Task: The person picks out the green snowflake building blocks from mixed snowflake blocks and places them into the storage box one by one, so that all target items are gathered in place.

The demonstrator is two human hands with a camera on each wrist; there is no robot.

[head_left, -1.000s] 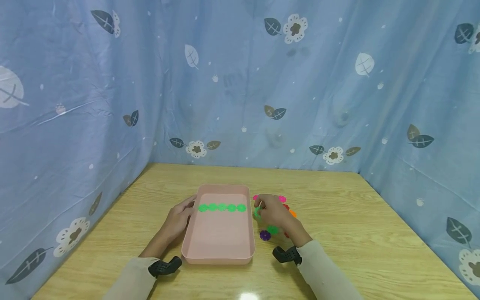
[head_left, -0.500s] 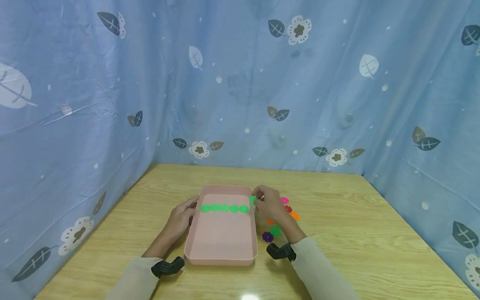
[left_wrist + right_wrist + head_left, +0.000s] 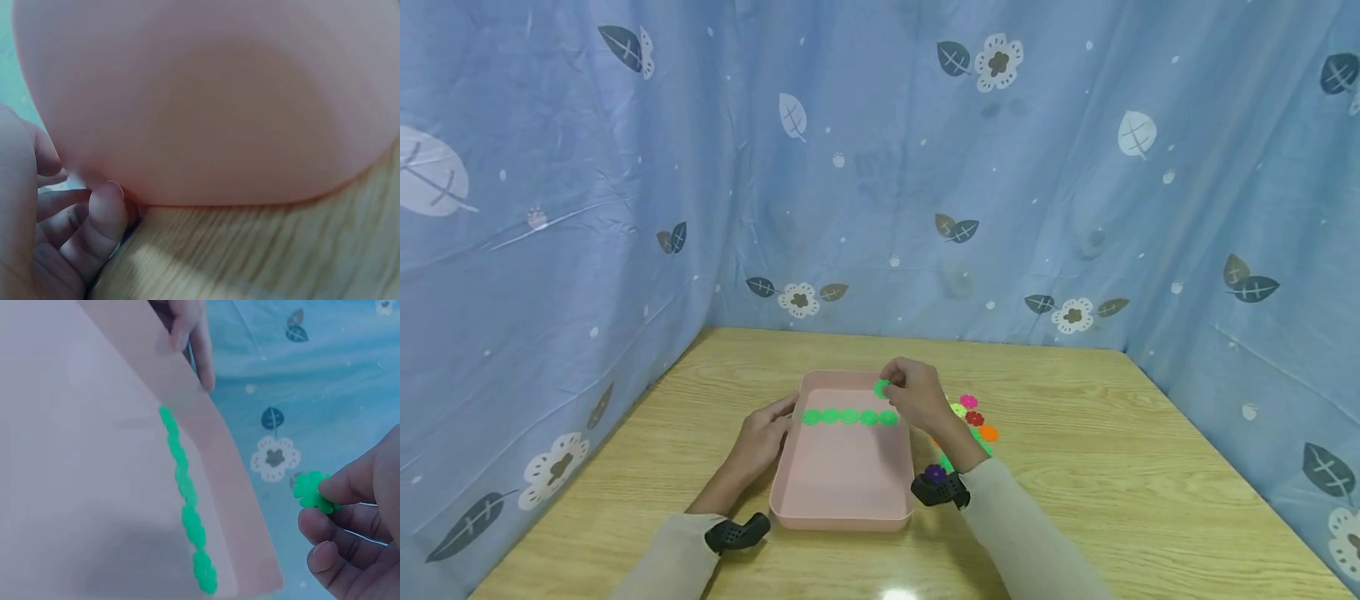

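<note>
My right hand (image 3: 919, 396) is over the far right part of the pink tray (image 3: 842, 492), pinching a green flower-shaped plastic disc (image 3: 882, 389) between thumb and fingers. The right wrist view shows that disc (image 3: 307, 489) held off the tray. Inside the tray, several matching green discs (image 3: 849, 416) lie in a straight row across its width. My left hand (image 3: 760, 437) rests against the outside of the tray's left wall, its fingers stretched along it. Close up in the left wrist view, the thumb (image 3: 107, 206) is beside the tray's lower edge.
Right of the tray lies a loose group of flower discs, partly behind my right forearm: pink (image 3: 969, 402), red (image 3: 974, 418), orange (image 3: 988, 433), purple (image 3: 935, 472) and green ones. A blue patterned curtain (image 3: 887, 167) hangs behind the wooden table (image 3: 1075, 433).
My right hand has lifted a green disc from the loose group and carried it left over the tray's far right rim. The left hand has stayed at the tray's left side.
</note>
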